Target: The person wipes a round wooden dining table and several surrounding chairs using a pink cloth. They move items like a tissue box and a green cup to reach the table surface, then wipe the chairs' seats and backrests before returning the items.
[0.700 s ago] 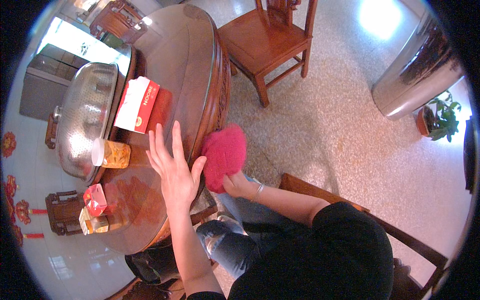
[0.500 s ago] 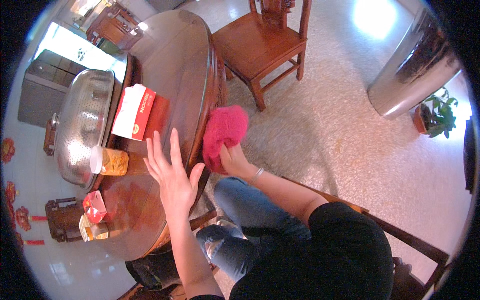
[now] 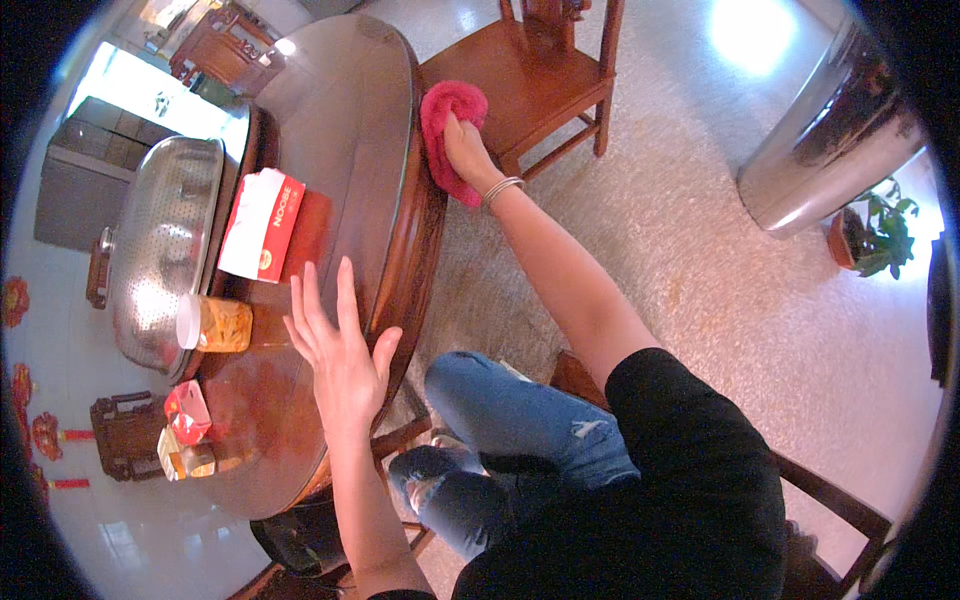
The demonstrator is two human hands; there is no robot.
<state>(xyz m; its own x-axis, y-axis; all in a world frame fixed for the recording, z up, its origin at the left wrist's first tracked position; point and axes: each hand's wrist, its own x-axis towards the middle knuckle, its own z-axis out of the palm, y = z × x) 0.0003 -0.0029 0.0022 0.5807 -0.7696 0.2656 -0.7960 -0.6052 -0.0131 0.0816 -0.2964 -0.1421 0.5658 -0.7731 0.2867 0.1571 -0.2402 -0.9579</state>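
Fuzzy pink cloth (image 3: 434,132) — clutched in right hand (image 3: 466,150).
Left hand (image 3: 343,372) — fingers spread, cloth at its one o'clock.

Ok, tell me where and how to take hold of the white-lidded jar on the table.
I'd take the jar around its clear body, just below the white lid, coming from the side facing the open left hand. It seems to stand upright, its rounded wall probably easy to wrap around; the perforated metal dome is behind it, while the near side looks unblocked.
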